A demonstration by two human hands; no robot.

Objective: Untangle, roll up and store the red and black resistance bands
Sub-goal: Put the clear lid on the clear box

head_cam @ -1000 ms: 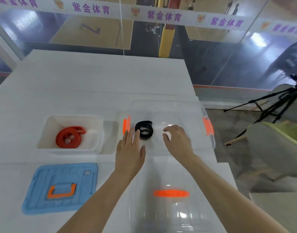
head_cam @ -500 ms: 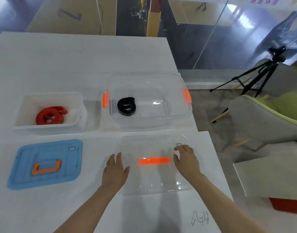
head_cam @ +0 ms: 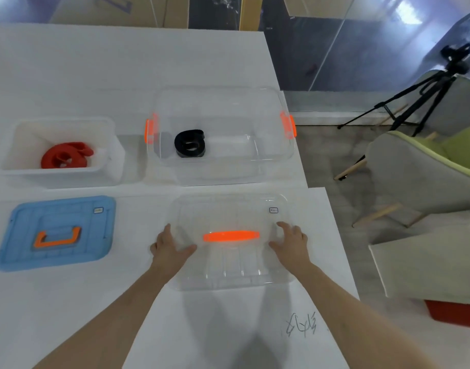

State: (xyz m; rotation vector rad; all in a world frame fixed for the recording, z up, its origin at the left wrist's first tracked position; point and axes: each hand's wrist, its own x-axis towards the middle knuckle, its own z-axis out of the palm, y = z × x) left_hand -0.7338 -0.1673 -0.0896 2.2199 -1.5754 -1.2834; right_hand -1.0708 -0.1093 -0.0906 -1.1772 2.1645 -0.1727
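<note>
The rolled black band [head_cam: 190,144] lies in the left part of the clear box [head_cam: 271,153] with orange side latches. In the white bin [head_cam: 106,145] to its left sits the rolled red band [head_cam: 66,156]. The clear lid [head_cam: 228,267] with an orange handle lies flat on the near table. My left hand [head_cam: 170,247] rests at the lid's left edge, thumb spread onto it. At the lid's right side is my right hand [head_cam: 291,242], its fingers laid on top. Both hands' fingers look nearly straight.
A blue lid [head_cam: 55,233] with an orange handle lies at the near left. The table's right edge [head_cam: 335,235] runs close beside the clear lid. Beyond it stand a grey-green chair [head_cam: 425,179] and a black tripod [head_cam: 420,97].
Both hands drew back from over the clear box and the black band to the clear lid near me. Since half a second ago they sit slightly further onto its sides.
</note>
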